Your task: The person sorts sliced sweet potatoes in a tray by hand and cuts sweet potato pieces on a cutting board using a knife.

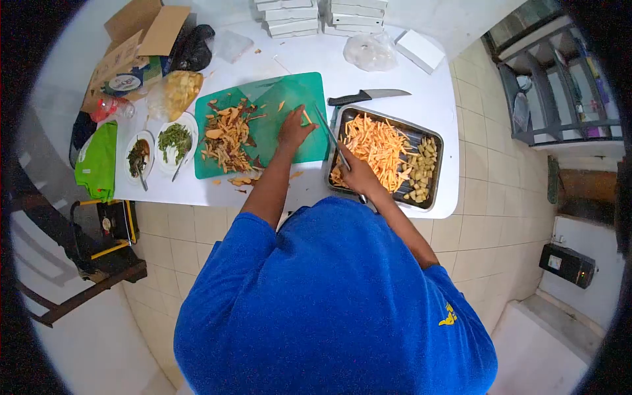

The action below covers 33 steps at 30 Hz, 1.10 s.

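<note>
Pinching a thin orange piece [307, 117] at its fingertips, the left hand [295, 130] is closed over the right part of the green board [289, 92], where the surface is mostly bare; that probably gives the fingers room away from the heap of peelings and scraps [227, 135] on the board's left part. The right hand [357, 174] is clamped around the handle of a knife [327, 126], its blade slanting up past the board's right edge, apart from the left fingers, a safe gap while the piece is held. The two hands are near each other but not touching.

Just beside the board sits a deep metal tray [436, 172], close enough that the cut food seems to need only a short reach. Inside, orange sticks [375, 148] fill the left and middle, while pale brown chunks [423, 168] lie along the right side, seemingly to keep the two kinds apart. A second knife [368, 97] lies flat beyond the tray's far rim, handle toward the board, out of the arms' way on the tabletop [283, 56].
</note>
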{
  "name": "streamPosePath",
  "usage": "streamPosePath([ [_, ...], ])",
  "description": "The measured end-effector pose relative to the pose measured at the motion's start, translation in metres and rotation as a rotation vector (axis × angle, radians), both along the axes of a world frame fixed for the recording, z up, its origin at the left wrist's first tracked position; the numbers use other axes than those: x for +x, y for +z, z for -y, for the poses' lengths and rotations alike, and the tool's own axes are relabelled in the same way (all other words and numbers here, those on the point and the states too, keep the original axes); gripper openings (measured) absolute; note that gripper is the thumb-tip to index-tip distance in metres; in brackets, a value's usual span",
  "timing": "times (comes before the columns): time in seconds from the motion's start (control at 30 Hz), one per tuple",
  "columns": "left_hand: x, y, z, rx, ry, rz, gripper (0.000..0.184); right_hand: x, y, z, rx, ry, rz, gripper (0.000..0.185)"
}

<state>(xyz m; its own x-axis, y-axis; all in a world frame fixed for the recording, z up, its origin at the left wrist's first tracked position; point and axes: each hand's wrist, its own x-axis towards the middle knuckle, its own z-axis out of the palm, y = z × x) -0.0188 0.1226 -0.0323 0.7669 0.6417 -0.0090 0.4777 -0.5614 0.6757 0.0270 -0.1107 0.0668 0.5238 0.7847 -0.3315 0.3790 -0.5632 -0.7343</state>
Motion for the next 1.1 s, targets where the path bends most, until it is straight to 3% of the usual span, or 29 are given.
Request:
streamPosePath([
  [0.2, -0.01, -0.022, -0.008, 0.015, -0.032, 0.082, 0.071, 0.001, -0.013, -0.009, 0.046, 0.068, 0.056, 0.058],
  [0.3, -0.01, -0.023, -0.005, 0.159, -0.031, 0.06, 0.067, 0.002, -0.018, -0.01, 0.075, 0.098, 0.024, 0.057],
  [0.5, -0.009, -0.024, -0.006, 0.114, -0.035, 0.043, 0.062, 0.003, -0.005, -0.015, -0.044, 0.08, -0.035, 0.057],
  [0.7, -0.009, -0.021, -0.006, 0.116, -0.048, -0.005, 0.063, 0.003, -0.015, -0.015, 0.158, 0.062, -0.01, 0.055],
  [0.9, -0.011, -0.02, -0.006, 0.104, -0.064, 0.029, 0.063, 0.003, -0.005, -0.018, -0.025, 0.068, -0.071, 0.058],
  [1.1, -0.013, -0.021, -0.006, 0.201, -0.072, 0.075, 0.058, 0.001, -0.013, -0.018, 0.036, 0.062, -0.007, 0.057],
])
